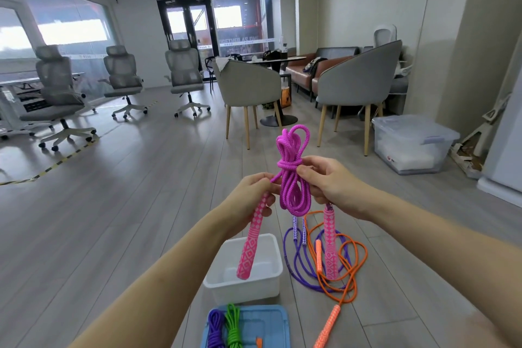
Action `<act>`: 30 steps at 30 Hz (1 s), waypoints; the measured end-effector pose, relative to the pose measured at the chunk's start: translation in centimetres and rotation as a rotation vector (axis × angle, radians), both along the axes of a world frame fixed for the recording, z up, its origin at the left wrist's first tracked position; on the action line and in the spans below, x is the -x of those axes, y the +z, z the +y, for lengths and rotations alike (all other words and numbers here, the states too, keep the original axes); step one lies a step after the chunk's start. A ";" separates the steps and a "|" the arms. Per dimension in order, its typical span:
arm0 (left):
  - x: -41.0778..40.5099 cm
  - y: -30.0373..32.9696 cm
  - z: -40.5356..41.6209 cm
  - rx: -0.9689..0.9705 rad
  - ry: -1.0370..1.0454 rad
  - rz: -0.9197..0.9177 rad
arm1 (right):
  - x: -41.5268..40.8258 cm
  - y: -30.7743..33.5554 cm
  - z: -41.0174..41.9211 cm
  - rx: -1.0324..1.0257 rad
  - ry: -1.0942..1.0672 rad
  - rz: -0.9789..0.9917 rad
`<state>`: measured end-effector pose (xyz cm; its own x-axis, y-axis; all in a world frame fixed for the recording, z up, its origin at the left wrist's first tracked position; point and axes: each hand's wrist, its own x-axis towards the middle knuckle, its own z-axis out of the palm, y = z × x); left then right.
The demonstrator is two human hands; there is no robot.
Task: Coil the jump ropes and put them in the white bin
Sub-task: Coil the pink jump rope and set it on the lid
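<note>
A magenta jump rope (293,175), coiled and wrapped round its middle, is held up in front of me. My left hand (250,195) grips one pink patterned handle (251,246), which hangs over the white bin (271,282). My right hand (330,183) pinches the coil at the wrap; the other pink handle (330,246) dangles below it. On the floor right of the bin lie a loose purple rope (296,268) and a loose orange rope (353,277). Nothing shows inside the bin.
A blue lid (271,325) at the bottom edge bears a coiled purple rope (216,328) and a coiled green rope (233,325). A clear lidded storage box (412,144) stands at the right. Armchairs, a table and office chairs fill the back.
</note>
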<state>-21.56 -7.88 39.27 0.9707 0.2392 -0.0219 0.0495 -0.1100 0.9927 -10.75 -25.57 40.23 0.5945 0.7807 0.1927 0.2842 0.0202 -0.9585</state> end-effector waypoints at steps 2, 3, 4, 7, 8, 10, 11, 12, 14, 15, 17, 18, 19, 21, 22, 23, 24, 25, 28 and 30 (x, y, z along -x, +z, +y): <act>0.0 0.0 -0.4 -0.079 0.001 -0.003 | 0.2 -0.2 0.2 -0.014 -0.030 0.008; 0.1 0.0 -0.6 -0.148 -0.005 -0.007 | 0.3 -0.3 0.4 -0.016 -0.043 0.004; 0.2 0.0 -0.8 -0.197 -0.013 -0.016 | 0.5 -0.2 0.5 -0.017 -0.048 -0.003; 0.0 -0.1 -0.9 -0.209 -0.035 -0.071 | 1.0 -0.1 0.5 -0.005 -0.045 -0.030; 0.0 -0.1 -1.1 -0.211 -0.037 -0.083 | 1.1 -0.1 0.4 0.002 -0.043 -0.034; 0.0 -0.1 -1.4 -0.221 -0.037 -0.105 | 1.3 -0.1 0.4 0.005 -0.033 -0.023; 0.0 -0.1 -1.4 -0.230 -0.032 -0.114 | 1.4 -0.2 0.5 0.006 -0.031 -0.020; 0.0 0.0 -1.6 -0.238 -0.021 -0.121 | 1.5 -0.2 0.6 0.005 -0.033 -0.023; -0.1 0.2 -1.6 -0.255 0.009 -0.124 | 1.5 -0.1 0.8 0.007 -0.053 -0.040; -0.1 0.2 -1.5 -0.254 0.025 -0.117 | 1.6 0.0 0.9 0.012 -0.060 -0.046; -0.2 0.2 -1.3 -0.200 0.021 -0.118 | 1.6 0.2 0.9 0.032 -0.059 -0.042; -0.2 0.2 -1.4 -0.154 0.001 -0.121 | 1.7 0.2 0.9 0.042 -0.053 -0.029; -0.2 0.2 -1.4 -0.108 -0.020 -0.120 | 1.8 0.3 0.9 0.042 -0.044 -0.004; 0.0 0.2 -1.5 -0.021 -0.051 -0.115 | 1.8 0.3 0.9 0.031 -0.014 0.061; 0.1 0.3 -1.5 0.022 -0.061 -0.106 | 1.8 0.3 0.8 0.042 -0.005 0.068; 0.1 0.4 -1.5 0.058 -0.070 -0.094 | 1.7 0.3 0.8 0.062 0.002 0.056; 0.2 0.5 -1.4 0.079 -0.079 -0.084 | 1.7 0.3 0.7 0.085 0.013 0.041; 0.3 0.6 -1.4 0.086 -0.089 -0.075 | 1.6 0.3 0.7 0.111 0.030 0.027; 0.7 0.8 -1.2 0.099 -0.101 -0.035 | 1.6 0.8 0.2 0.208 0.122 -0.007; 0.8 0.9 -1.0 0.146 -0.114 0.007 | 1.4 1.3 -0.3 0.244 0.187 0.008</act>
<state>-22.40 -8.84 40.22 0.9910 0.1219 -0.0549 0.0516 0.0298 0.9982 -12.19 -25.89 41.58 0.4373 0.8992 -0.0177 0.2900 -0.1596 -0.9436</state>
